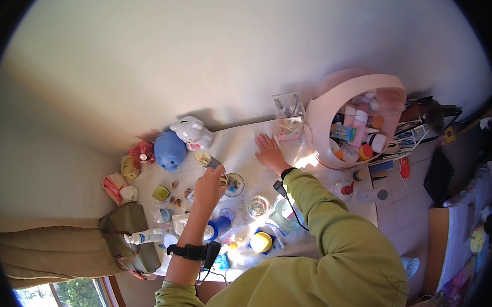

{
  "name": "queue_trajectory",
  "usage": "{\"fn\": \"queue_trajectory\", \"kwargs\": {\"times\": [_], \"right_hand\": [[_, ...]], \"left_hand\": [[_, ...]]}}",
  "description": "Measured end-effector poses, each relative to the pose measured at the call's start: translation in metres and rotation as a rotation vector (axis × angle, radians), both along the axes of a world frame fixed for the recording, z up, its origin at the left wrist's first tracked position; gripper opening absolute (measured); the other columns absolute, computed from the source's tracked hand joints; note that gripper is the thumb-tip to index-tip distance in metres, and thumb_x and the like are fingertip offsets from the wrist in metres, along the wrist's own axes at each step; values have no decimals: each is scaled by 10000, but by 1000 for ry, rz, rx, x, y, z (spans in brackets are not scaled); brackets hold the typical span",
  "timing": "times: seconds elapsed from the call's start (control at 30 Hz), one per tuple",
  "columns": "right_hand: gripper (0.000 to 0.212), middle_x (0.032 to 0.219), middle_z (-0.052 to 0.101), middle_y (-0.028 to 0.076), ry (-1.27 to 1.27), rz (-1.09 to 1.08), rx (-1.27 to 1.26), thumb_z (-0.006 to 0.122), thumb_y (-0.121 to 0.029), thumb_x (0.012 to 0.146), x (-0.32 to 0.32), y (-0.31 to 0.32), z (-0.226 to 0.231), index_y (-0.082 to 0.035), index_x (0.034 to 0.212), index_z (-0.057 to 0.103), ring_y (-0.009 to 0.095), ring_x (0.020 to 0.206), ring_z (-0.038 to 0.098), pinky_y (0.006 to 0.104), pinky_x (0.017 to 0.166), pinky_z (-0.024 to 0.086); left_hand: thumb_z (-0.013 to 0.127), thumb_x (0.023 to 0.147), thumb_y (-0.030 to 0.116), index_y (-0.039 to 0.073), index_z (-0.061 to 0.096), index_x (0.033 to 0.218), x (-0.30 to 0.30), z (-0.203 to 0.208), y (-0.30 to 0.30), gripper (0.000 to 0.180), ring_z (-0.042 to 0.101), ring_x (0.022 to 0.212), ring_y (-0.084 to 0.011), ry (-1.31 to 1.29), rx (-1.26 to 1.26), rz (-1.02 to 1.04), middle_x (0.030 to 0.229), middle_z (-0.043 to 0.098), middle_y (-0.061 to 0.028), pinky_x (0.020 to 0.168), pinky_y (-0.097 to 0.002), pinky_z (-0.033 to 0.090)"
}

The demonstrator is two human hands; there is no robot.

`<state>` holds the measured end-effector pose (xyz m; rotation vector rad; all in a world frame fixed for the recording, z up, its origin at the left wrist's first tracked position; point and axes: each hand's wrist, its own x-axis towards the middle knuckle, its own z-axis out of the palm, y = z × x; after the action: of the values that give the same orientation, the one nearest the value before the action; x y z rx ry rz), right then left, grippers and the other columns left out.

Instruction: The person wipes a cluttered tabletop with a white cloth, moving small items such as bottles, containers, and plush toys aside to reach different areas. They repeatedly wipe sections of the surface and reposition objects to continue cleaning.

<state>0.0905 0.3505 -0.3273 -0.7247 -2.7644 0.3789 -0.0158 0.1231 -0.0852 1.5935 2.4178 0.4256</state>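
My left hand [208, 186] is curled over the left-middle of the table, its fingers closed round a small gold-and-dark object [223, 179], mostly hidden by the fingers. Right beside that object lies a round patterned dish [235, 185]. Just beyond the hand is a small cylinder with a pale gold end [203, 159]. My right hand [268, 152] rests flat on the white-covered table [241, 135], fingers spread and holding nothing. It is nearest to a clear organizer box [289, 115] with slim items in it.
A pink rounded bin [317, 121] full of bottles and tubes stands at the right. A white figurine [192, 132] and a blue piggy bank [170, 151] sit by the wall. Nearer me are a glass jar [258, 207], a blue container [219, 227] and a yellow-lidded jar [261, 242].
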Motion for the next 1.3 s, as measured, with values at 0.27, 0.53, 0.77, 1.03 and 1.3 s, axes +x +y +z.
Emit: {"fn": "queue_trajectory", "kwargs": {"times": [0.27,0.53,0.77,1.03,1.3], "right_hand": [[478,1406,437,197,167,45,-490,432,-263,957,58,-16,-13,-26,1372,447,291,1337,390,387,1080,327],[489,1276,583,123,1134,82,-1998,409,-317,941,101,-20,78,-15,1312,512,266,1194,544,412,1057,393],[505,1374,505,138,1255,380,-2296,434,-334,939,136,-72,181,-48,1353,474,337,1288,449,498,1112,309],[502,1370,512,139,1331,402,-2257,459,-333,937,153,-101,210,-50,1351,479,333,1274,465,488,1110,313],[464,1302,574,118,1425,572,-2257,455,-339,945,154,-117,226,-69,1317,519,297,1219,521,466,1088,344]], "left_hand": [[766,618,111,106,565,972,-2,-12,-1,407,624,842,-378,12,8,3,883,634,-146,720,-455,494],[812,608,147,121,570,982,-14,-17,7,446,651,867,-338,68,-67,-29,880,642,-134,723,-435,522],[831,570,223,145,597,1029,-17,-14,5,521,620,948,-330,103,-88,-10,977,635,-136,777,-423,504],[782,717,297,119,592,1194,12,5,0,543,634,916,-316,445,464,-172,1001,619,-161,814,-411,519],[595,921,453,74,643,910,90,15,0,382,621,728,-125,-1386,220,213,793,640,5,611,-275,490]]}}
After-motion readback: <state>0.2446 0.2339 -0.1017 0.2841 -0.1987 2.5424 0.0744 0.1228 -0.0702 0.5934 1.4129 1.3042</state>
